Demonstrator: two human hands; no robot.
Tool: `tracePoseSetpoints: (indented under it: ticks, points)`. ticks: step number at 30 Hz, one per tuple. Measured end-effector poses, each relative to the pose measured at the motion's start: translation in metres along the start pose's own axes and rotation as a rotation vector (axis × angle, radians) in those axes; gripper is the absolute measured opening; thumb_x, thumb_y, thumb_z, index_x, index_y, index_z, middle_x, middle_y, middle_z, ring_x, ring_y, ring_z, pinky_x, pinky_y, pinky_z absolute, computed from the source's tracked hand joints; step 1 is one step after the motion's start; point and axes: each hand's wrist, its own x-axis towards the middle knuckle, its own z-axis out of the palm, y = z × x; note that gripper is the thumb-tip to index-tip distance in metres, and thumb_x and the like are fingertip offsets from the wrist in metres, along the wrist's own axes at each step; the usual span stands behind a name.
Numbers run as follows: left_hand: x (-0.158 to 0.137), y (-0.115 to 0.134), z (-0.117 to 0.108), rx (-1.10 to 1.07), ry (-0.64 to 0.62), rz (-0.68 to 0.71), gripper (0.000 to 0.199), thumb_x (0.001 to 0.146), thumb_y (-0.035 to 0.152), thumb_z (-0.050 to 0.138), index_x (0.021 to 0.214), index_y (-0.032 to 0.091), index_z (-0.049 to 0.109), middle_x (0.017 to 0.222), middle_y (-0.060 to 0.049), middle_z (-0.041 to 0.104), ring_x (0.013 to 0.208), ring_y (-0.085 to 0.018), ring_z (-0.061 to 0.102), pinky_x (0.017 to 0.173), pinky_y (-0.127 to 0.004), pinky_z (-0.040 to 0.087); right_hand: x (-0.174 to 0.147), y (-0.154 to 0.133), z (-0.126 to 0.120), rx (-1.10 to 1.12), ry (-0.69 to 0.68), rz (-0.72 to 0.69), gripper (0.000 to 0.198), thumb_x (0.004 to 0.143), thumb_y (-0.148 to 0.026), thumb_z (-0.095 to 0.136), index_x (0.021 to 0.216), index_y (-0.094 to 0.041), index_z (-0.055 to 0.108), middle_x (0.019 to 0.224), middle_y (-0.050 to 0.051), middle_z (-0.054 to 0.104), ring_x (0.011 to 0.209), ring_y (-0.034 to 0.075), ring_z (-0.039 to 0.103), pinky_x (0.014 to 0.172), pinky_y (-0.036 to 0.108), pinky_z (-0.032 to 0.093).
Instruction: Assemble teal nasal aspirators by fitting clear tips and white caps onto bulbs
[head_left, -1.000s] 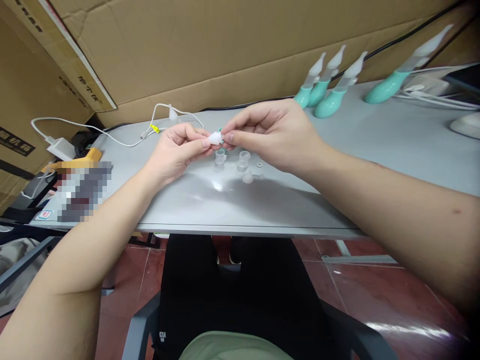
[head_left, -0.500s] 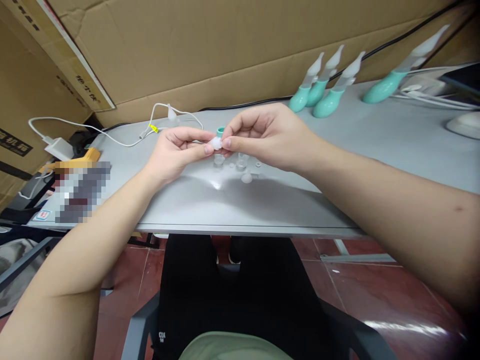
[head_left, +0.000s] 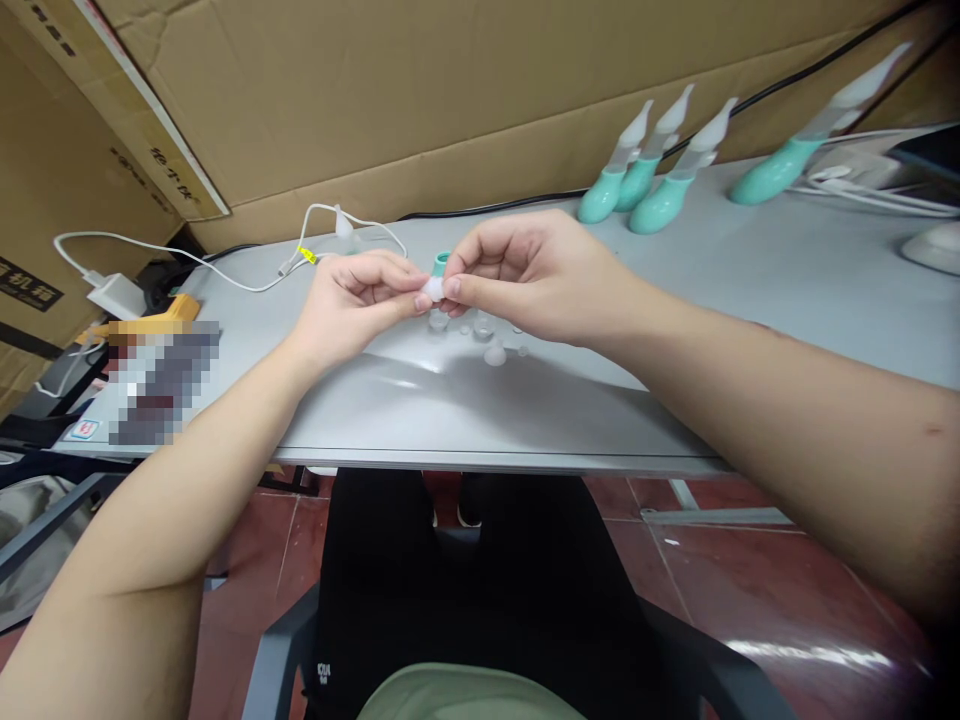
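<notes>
Between my fingertips is a small white plastic part [head_left: 434, 289], held above the grey table. My left hand [head_left: 356, 305] pinches it from the left with thumb and forefinger. From the right, my right hand [head_left: 529, 275] grips the same part between thumb and fingers, which partly cover it. Just behind it shows the teal neck of a bulb [head_left: 442, 260], its lower portion hidden. Below the hands lie a clear cup-like piece [head_left: 484, 325], another clear piece [head_left: 438, 322], a whitish round piece [head_left: 495, 354] and smaller rings.
Several teal bulb aspirators with white tips [head_left: 664, 205] stand at the back right. A white nozzle tip [head_left: 343, 224] stands by a white cable [head_left: 247, 290] at the back left. A yellow tool [head_left: 176, 312] lies left. Cardboard [head_left: 450, 100] walls the table's back.
Both hands keep their pinch on the white part, which has turned slightly between the fingers. The view has shifted a little.
</notes>
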Motion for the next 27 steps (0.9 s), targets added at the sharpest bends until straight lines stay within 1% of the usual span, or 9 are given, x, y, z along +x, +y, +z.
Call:
tracePoseSetpoints:
  ticks: [3, 6, 8, 11, 15, 17, 21, 24, 27]
  points:
    - [0.0, -0.003, -0.002, -0.034, -0.057, 0.044, 0.029, 0.067, 0.033, 0.118, 0.077, 0.021, 0.094, 0.089, -0.001, 0.089, 0.079, 0.0, 0.083, 0.077, -0.006, 0.071, 0.0, -0.002, -0.001, 0.011, -0.024, 0.015, 0.03, 0.099, -0.037, 0.109, 0.091, -0.024, 0.083, 0.091, 0.007, 0.084, 0.083, 0.025, 0.077, 0.078, 0.038, 0.07]
    - [0.001, -0.006, -0.004, -0.09, -0.114, 0.1, 0.019, 0.074, 0.023, 0.113, 0.083, 0.027, 0.097, 0.092, 0.001, 0.09, 0.082, -0.001, 0.087, 0.08, -0.007, 0.073, 0.0, -0.007, -0.001, 0.05, -0.033, 0.055, 0.039, 0.093, -0.044, 0.116, 0.091, -0.023, 0.084, 0.093, 0.008, 0.085, 0.084, 0.025, 0.077, 0.08, 0.038, 0.071]
    - [0.002, -0.008, -0.005, -0.106, -0.143, 0.121, 0.016, 0.079, 0.02, 0.11, 0.086, 0.028, 0.097, 0.094, 0.001, 0.091, 0.084, -0.003, 0.088, 0.08, -0.009, 0.075, 0.0, -0.009, -0.001, 0.108, -0.03, 0.082, 0.045, 0.087, -0.047, 0.12, 0.09, -0.022, 0.083, 0.093, 0.008, 0.085, 0.085, 0.025, 0.078, 0.081, 0.038, 0.072]
    - [0.001, -0.008, -0.005, -0.099, -0.169, 0.14, 0.016, 0.08, 0.019, 0.108, 0.088, 0.028, 0.097, 0.096, 0.002, 0.092, 0.084, -0.003, 0.089, 0.083, -0.009, 0.076, 0.001, -0.008, -0.001, 0.214, -0.042, 0.105, 0.051, 0.079, -0.042, 0.125, 0.09, -0.022, 0.08, 0.091, 0.006, 0.084, 0.082, 0.022, 0.077, 0.078, 0.035, 0.071]
    - [-0.001, -0.009, -0.005, -0.079, -0.186, 0.15, 0.022, 0.081, 0.014, 0.106, 0.091, 0.032, 0.098, 0.097, 0.003, 0.092, 0.083, -0.001, 0.089, 0.083, -0.005, 0.074, 0.002, -0.001, -0.001, 0.244, -0.083, 0.093, 0.041, 0.084, -0.036, 0.122, 0.091, -0.021, 0.084, 0.091, 0.006, 0.084, 0.079, 0.019, 0.075, 0.076, 0.033, 0.068]
    - [-0.001, -0.01, -0.006, -0.072, -0.173, 0.145, 0.021, 0.08, 0.015, 0.107, 0.09, 0.031, 0.098, 0.096, 0.003, 0.091, 0.083, 0.0, 0.088, 0.082, -0.005, 0.073, 0.003, 0.002, 0.0, 0.231, -0.089, 0.069, 0.035, 0.088, -0.032, 0.118, 0.091, -0.02, 0.086, 0.091, 0.006, 0.084, 0.079, 0.019, 0.075, 0.077, 0.032, 0.067]
    - [0.001, -0.008, -0.009, -0.033, -0.116, 0.171, 0.015, 0.082, 0.026, 0.109, 0.091, 0.029, 0.097, 0.096, 0.002, 0.091, 0.086, -0.002, 0.088, 0.083, -0.012, 0.076, 0.005, -0.002, 0.001, 0.182, -0.032, 0.011, 0.031, 0.094, -0.032, 0.113, 0.096, -0.022, 0.084, 0.09, 0.005, 0.083, 0.08, 0.02, 0.075, 0.078, 0.034, 0.067]
    - [0.003, -0.006, -0.007, 0.106, -0.053, 0.284, 0.016, 0.087, 0.034, 0.106, 0.098, 0.027, 0.096, 0.1, 0.001, 0.091, 0.091, -0.002, 0.088, 0.085, -0.015, 0.076, 0.004, -0.008, 0.001, 0.117, 0.032, -0.04, 0.028, 0.098, -0.033, 0.108, 0.097, -0.023, 0.082, 0.092, 0.005, 0.081, 0.083, 0.021, 0.075, 0.081, 0.036, 0.067]
    - [0.002, -0.005, -0.003, 0.279, -0.002, 0.39, 0.018, 0.093, 0.038, 0.102, 0.102, 0.025, 0.094, 0.101, 0.001, 0.09, 0.092, -0.002, 0.085, 0.085, -0.019, 0.075, 0.003, -0.008, 0.0, 0.067, 0.054, -0.097, 0.033, 0.094, -0.034, 0.111, 0.095, -0.024, 0.079, 0.094, 0.005, 0.08, 0.085, 0.023, 0.074, 0.081, 0.038, 0.067]
